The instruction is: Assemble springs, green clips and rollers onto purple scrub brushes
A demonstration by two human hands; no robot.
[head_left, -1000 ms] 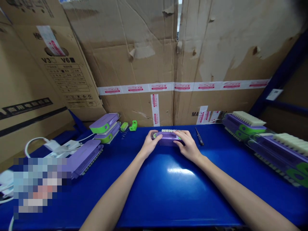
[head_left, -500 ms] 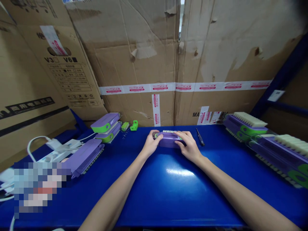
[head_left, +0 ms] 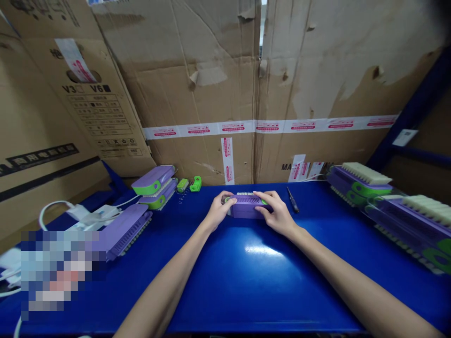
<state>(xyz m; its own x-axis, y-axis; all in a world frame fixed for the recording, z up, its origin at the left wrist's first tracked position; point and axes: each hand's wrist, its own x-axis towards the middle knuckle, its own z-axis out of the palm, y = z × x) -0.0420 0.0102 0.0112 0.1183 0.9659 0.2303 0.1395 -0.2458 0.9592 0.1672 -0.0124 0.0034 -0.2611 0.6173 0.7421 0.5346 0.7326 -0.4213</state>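
Note:
Between both hands lies a purple, slatted device (head_left: 246,209) with green round parts at its ends and a row of pale bristle-like teeth along its far side. My left hand (head_left: 219,210) grips the left end, its thumb on the top edge. The right end is in my right hand (head_left: 278,211), with fingers over the top and thumb against the near face. Part of each end is covered by my fingers. A dark screwdriver (head_left: 292,201) lies just right of my right hand.
Stacked purple-green devices stand at left (head_left: 155,180) and right (head_left: 362,183). Small springs (head_left: 182,197), a green bracket (head_left: 196,184) and a green block (head_left: 182,186) lie back left. A white power strip (head_left: 95,216) with cables sits left. Cardboard (head_left: 197,94) walls the blue table (head_left: 225,291).
The device tilts slightly, with a little more of its near face showing. Both hands keep their hold on it. The whole view has shifted very slightly.

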